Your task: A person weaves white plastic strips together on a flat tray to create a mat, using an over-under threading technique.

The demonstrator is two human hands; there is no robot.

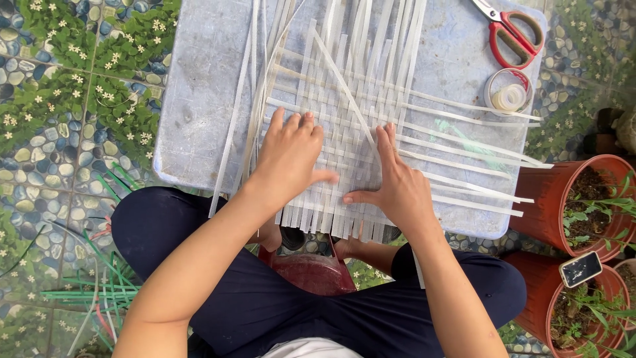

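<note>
Left hand (289, 156) lying palm-down, fingers together, thumb splayed, pressing flat on woven strip mat (351, 132), gripping nothing. Right hand (396, 182) just beside it, also flat and open, fingers pointing away, thumb reaching toward left thumb. Mat lying mid-desk (199, 86) beneath both hands, loose strips fanning out. Red scissors (513, 33) and tape roll (509, 93) sitting right of mat.

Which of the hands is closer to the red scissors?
Right. The right hand lies flat on the woven strips below the scissors; the left hand is farther left.
</note>
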